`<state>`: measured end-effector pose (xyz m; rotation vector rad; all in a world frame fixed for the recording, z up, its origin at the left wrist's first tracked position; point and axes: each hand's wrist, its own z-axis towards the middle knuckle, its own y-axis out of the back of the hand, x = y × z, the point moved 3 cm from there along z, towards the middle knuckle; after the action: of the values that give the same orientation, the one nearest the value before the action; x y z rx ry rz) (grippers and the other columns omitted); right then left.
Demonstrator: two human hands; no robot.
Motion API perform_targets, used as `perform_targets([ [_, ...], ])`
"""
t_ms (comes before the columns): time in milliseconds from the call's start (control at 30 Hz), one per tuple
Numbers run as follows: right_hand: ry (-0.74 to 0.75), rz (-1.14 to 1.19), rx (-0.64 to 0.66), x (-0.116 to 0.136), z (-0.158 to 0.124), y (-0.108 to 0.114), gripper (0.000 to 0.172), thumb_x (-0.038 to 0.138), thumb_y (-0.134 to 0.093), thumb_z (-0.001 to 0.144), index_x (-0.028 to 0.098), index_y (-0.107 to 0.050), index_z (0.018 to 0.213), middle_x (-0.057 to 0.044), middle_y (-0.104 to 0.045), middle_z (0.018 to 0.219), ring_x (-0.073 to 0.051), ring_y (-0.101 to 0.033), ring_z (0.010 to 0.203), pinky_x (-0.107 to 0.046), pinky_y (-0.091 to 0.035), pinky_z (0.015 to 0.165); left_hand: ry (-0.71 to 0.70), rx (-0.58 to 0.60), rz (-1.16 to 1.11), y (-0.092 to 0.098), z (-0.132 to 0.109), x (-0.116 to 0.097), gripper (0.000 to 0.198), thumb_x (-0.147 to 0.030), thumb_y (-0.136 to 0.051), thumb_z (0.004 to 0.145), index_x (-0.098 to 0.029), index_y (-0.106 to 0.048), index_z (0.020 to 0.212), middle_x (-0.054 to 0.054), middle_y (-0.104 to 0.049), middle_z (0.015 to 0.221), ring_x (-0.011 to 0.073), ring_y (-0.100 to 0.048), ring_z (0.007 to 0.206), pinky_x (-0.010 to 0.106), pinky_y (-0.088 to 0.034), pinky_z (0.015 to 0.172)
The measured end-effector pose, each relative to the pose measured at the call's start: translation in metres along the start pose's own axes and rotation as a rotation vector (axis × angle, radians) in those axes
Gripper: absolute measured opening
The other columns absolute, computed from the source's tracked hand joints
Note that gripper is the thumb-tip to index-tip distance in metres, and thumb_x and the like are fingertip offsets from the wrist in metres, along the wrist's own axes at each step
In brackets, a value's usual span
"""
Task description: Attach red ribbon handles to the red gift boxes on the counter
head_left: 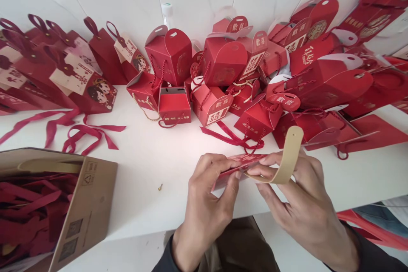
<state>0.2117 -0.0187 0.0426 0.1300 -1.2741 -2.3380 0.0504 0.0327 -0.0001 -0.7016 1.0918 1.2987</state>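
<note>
My left hand (212, 204) pinches the edge of a red printed paper piece (248, 159) between thumb and fingers, near the table's front edge. On its right side, my right hand (296, 199) has its fingers closed around a tan strap (290, 153), which curves upward past the knuckles. One end of the strap lies against the red piece. Where the two meet is partly covered by my fingers. A small gold fastener (160, 187) lies on the white table to the left of my left hand.
Red gift boxes (175, 57) with cord handles fill the table's back and right. Red bags (102, 53) stand back left beside loose ribbons (91, 131). A cardboard box (95, 204) of red straps sits front left. A white-capped bottle (167, 12) stands by the wall.
</note>
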Motion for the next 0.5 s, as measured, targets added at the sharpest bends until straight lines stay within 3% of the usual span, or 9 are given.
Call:
perform_targets([
  [133, 0.059, -0.032, 0.042, 0.0039, 0.0064, 0.0038, 0.020, 0.004, -0.060, 0.098, 0.015, -0.065, 0.114, -0.010, -0.058, 0.106, -0.027, -0.061, 0.103, -0.055, -0.033, 0.123, -0.003, -0.007, -0.014, -0.0007, -0.0001, 0.0012, 0.014, -0.016, -0.069, 0.096, -0.022, -0.075, 0.107, 0.005, -0.069, 0.098, 0.0160, -0.067, 0.089, 0.027, -0.058, 0.076],
  [300, 0.094, -0.072, 0.099, 0.0014, 0.0057, 0.0056, 0.021, 0.002, -0.058, 0.098, 0.012, -0.066, 0.113, -0.012, -0.059, 0.105, -0.027, -0.063, 0.102, -0.060, -0.029, 0.126, 0.011, -0.003, -0.020, -0.0019, -0.0018, 0.0019, 0.017, -0.015, -0.068, 0.096, -0.022, -0.075, 0.110, 0.005, -0.069, 0.101, 0.0163, -0.067, 0.093, 0.027, -0.058, 0.078],
  [500, 0.138, -0.110, 0.054, -0.0016, 0.0013, 0.0048, 0.024, -0.002, -0.063, 0.097, 0.016, -0.068, 0.111, -0.006, -0.070, 0.095, -0.027, -0.065, 0.096, -0.062, -0.035, 0.124, -0.027, -0.039, -0.017, -0.0041, -0.0053, 0.0016, 0.017, -0.012, -0.069, 0.095, -0.021, -0.074, 0.108, 0.003, -0.068, 0.100, 0.0133, -0.066, 0.091, 0.023, -0.056, 0.078],
])
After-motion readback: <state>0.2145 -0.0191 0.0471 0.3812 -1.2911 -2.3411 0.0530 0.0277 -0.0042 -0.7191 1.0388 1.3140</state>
